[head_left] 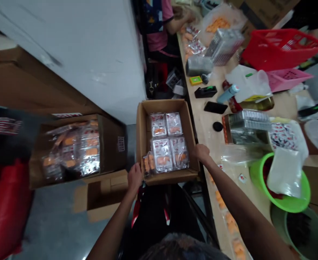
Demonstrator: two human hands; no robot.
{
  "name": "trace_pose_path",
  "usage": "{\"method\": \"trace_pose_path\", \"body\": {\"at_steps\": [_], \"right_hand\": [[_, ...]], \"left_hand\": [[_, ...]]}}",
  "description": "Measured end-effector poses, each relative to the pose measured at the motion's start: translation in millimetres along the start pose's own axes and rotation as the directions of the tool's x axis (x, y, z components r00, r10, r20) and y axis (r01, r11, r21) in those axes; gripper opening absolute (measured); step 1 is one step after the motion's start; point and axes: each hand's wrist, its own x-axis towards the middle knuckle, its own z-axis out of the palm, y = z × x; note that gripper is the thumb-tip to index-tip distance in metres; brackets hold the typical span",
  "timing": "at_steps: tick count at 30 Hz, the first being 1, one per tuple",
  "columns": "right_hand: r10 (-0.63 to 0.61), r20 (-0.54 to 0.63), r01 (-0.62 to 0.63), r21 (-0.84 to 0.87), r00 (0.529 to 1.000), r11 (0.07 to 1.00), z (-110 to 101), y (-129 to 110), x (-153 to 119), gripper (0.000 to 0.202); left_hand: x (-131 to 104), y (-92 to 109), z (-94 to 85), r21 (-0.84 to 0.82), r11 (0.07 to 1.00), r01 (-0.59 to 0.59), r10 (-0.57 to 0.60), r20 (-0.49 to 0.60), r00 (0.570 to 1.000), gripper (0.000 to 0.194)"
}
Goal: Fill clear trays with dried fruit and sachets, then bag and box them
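Well, the person had a box (172,178) between two hands, just beside the edge of the counter (206,139). The left hand (135,176) was closed on its near left corner, and the right hand (201,152) was curled tight over the right wall, a little farther forward; I couldn't make out the fingertips of either. Between the hands, inside the box, clear packs (162,155) with orange pieces lay flat in two rows of two, and a couple of narrow ones (149,163) sat close by the left hand, against the wall.

Left of the left hand, well apart from it, a bigger carton (113,144) held more such packs in a looser heap, and a small carton (107,211) lay with its flaps open on the floor (57,216), below that same hand.

Past the right hand, farther up the counter, were a lid (217,126), a phone (215,107) and a tape dispenser (205,91). To its right stood a green tub (279,206) with clear bags (284,171) across the top. Far ahead of both hands, a co-worker in a pink sleeve (167,10) reached over the counter, where a red basket (267,54) stood opposite.
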Motion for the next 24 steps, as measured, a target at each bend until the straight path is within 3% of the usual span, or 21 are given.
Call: {"method": "trace_pose_path", "body": {"at_steps": [3, 5, 10, 14, 19, 22, 24], "right_hand": [[-0.074, -0.226, 0.053, -0.099, 0.971, 0.994, -13, 9, 16, 0.054], [-0.193, -0.291, 0.139, -0.196, 0.937, 0.971, -21, 17, 32, 0.060], [-0.287, -0.198, 0.234, -0.252, 0.937, 0.939, -17, 51, 57, 0.063], [-0.266, -0.221, 0.208, -0.255, 0.938, 0.944, 1, 82, 43, 0.055], [-0.196, -0.250, 0.138, -0.232, 0.948, 0.963, 12, 103, 11, 0.050], [-0.210, -0.277, 0.170, -0.163, 0.938, 0.972, 1, 91, 10, 0.047], [-0.196, -0.223, 0.189, -0.051, 0.955, 0.981, -13, 71, 20, 0.047]], "left_hand": [[-10, -7, 8.1, 0.016, 1.000, 0.022, -0.022, -0.047, 0.999, 0.045], [-20, -13, 14.3, 0.010, 1.000, 0.020, -0.019, -0.069, 0.997, 0.046], [-45, -24, 27.0, 0.025, 0.999, 0.029, -0.024, -0.184, 0.983, 0.039], [-52, -23, 33.3, 0.074, 0.994, 0.076, -0.056, -0.248, 0.967, 0.034], [-51, -5, 32.6, 0.098, 0.992, 0.081, -0.052, -0.265, 0.963, 0.033], [-35, 19, 22.7, 0.119, 0.992, 0.040, 0.000, -0.311, 0.950, 0.038], [-14, 41, 14.0, 0.170, 0.985, 0.041, 0.015, -0.321, 0.947, 0.042]]}}
